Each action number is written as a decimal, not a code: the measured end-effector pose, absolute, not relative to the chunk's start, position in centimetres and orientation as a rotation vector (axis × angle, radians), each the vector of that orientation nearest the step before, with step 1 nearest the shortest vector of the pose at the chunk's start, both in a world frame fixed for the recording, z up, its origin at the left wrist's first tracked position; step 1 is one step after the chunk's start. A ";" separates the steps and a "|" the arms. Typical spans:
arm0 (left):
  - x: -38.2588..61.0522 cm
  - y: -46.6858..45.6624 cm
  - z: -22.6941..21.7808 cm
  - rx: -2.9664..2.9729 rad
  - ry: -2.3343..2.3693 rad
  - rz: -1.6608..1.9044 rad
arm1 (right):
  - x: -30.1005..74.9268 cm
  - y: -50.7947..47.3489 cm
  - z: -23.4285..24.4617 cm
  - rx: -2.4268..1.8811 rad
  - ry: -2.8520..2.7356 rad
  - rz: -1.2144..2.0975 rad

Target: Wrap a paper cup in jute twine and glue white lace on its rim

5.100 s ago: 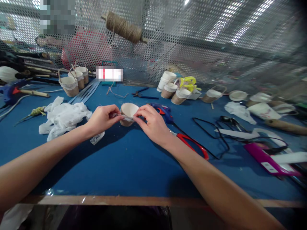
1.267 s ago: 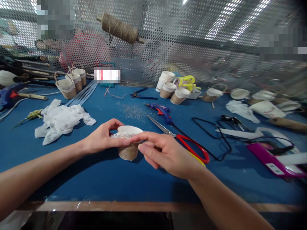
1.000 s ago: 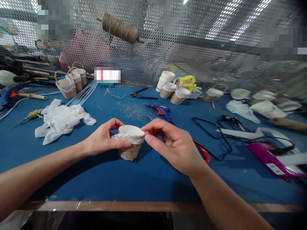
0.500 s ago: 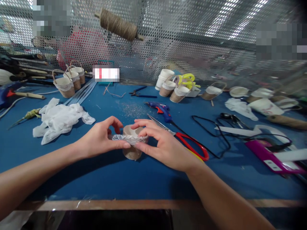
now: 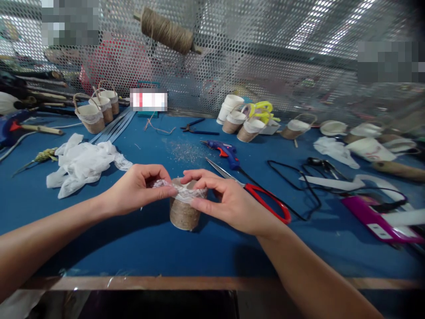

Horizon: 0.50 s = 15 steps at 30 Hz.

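A small twine-wrapped cup (image 5: 184, 214) is in front of me at the middle of the blue table. White lace trim (image 5: 187, 193) lies across its upper side. My left hand (image 5: 142, 188) pinches the lace's left end between thumb and fingers, just left of the rim. My right hand (image 5: 222, 197) grips the cup's right side, thumb on the lace at the front and fingers over the rim. A pile of white lace (image 5: 84, 161) lies left of my left hand. Scissors with red handles (image 5: 265, 201) lie beyond my right hand, partly covered by it.
A blue glue gun (image 5: 224, 150) lies behind the scissors, its black cord trailing right towards a purple power strip (image 5: 375, 221). Pliers (image 5: 195, 128) and several lace-trimmed cups (image 5: 250, 130) stand farther back. A twine spool (image 5: 166, 31) hangs on the perforated metal screen (image 5: 212, 75).
My left hand has drawn the lace's left end closer to the rim, bunching it. The cup sits slightly lower in view, with more of its twine side showing.
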<state>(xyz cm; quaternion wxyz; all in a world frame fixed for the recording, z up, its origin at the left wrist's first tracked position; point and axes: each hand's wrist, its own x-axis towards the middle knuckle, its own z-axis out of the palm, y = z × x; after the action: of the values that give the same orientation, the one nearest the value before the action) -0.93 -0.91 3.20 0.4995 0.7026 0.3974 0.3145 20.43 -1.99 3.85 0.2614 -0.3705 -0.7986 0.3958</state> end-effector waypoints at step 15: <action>-1.0 -0.2 2.7 1.661 0.901 0.671 | 20.4 -1.8 3.8 -0.935 -2.010 1.316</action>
<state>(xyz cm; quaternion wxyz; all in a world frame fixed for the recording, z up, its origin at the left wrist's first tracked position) -0.98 -0.17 2.70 0.5382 0.6982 0.3787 0.2819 20.42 -1.82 3.81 0.2778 -0.3484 -0.7490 0.4904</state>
